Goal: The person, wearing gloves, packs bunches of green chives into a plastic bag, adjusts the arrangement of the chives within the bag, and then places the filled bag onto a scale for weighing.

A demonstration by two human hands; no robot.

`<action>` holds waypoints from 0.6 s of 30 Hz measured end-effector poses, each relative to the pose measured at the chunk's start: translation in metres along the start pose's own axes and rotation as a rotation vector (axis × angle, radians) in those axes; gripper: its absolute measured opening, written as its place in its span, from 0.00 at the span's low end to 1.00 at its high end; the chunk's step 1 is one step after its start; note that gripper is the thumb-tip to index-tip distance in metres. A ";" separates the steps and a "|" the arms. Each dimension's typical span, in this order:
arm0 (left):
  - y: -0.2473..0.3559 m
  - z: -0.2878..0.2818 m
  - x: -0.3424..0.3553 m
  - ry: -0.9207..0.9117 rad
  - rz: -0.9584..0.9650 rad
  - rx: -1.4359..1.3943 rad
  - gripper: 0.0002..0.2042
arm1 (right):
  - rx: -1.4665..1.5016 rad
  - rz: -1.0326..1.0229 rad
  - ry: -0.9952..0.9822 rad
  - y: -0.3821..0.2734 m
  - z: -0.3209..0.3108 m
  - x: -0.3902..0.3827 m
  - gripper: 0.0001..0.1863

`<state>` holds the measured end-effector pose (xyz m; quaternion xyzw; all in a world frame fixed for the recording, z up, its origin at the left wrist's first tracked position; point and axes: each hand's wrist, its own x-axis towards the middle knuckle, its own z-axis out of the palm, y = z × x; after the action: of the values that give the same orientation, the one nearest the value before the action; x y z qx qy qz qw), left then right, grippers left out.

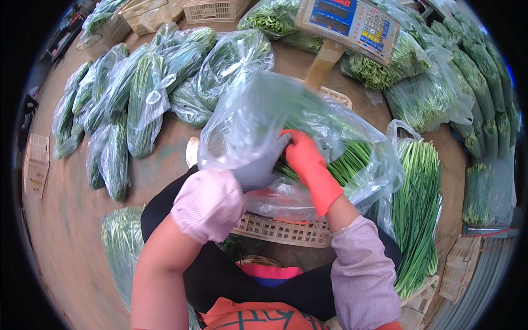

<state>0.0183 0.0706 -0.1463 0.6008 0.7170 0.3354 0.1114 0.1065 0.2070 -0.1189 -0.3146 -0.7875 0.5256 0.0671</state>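
A large clear plastic bag [231, 135] of long green stalks [349, 162] lies open over a cream plastic crate [275, 231] between my legs. My left hand [258, 165] in a grey glove is closed on the bag, partly veiled by its blurred plastic. My right hand [300, 154] in a red glove grips the bag beside it, its fingertips meeting the left hand's. To the right, long loose stalks [415, 209] stand in another open bag.
A scale [344, 30] on a post stands beyond the crate. Bagged greens lie left [143, 104], behind [267, 22] and stacked right [478, 82]. Crates sit at the far back [214, 11], left edge [36, 165] and lower right [462, 264].
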 end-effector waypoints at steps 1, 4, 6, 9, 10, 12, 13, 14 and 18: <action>0.005 0.002 0.009 -0.078 -0.003 0.101 0.36 | -0.010 0.010 0.005 0.007 -0.007 0.002 0.17; -0.012 0.011 0.010 -0.116 0.035 0.312 0.40 | 0.065 0.048 -0.043 0.016 -0.010 0.009 0.16; -0.028 0.005 -0.007 -0.273 -0.170 0.131 0.35 | -0.015 0.008 -0.093 -0.001 -0.007 0.010 0.17; -0.019 -0.025 0.002 -0.423 -0.178 0.235 0.30 | -0.025 -0.019 -0.055 0.011 -0.023 0.033 0.15; -0.018 -0.028 -0.005 -0.326 -0.141 0.256 0.27 | -0.151 -0.032 -0.092 0.012 -0.024 0.044 0.15; -0.019 -0.036 -0.011 -0.385 -0.171 0.287 0.23 | -0.176 -0.055 -0.058 0.019 -0.019 0.046 0.13; -0.012 -0.044 -0.007 -0.439 -0.193 0.298 0.23 | -0.190 -0.064 -0.045 0.021 -0.016 0.045 0.13; -0.011 -0.045 -0.005 -0.444 -0.189 0.297 0.23 | -0.207 -0.061 -0.029 0.022 -0.014 0.044 0.13; -0.011 -0.045 0.007 -0.512 -0.260 0.290 0.21 | -0.179 -0.037 0.003 0.023 -0.010 0.039 0.15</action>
<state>-0.0173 0.0604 -0.1171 0.5787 0.7767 0.0508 0.2432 0.0893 0.2430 -0.1430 -0.3055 -0.8370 0.4512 0.0498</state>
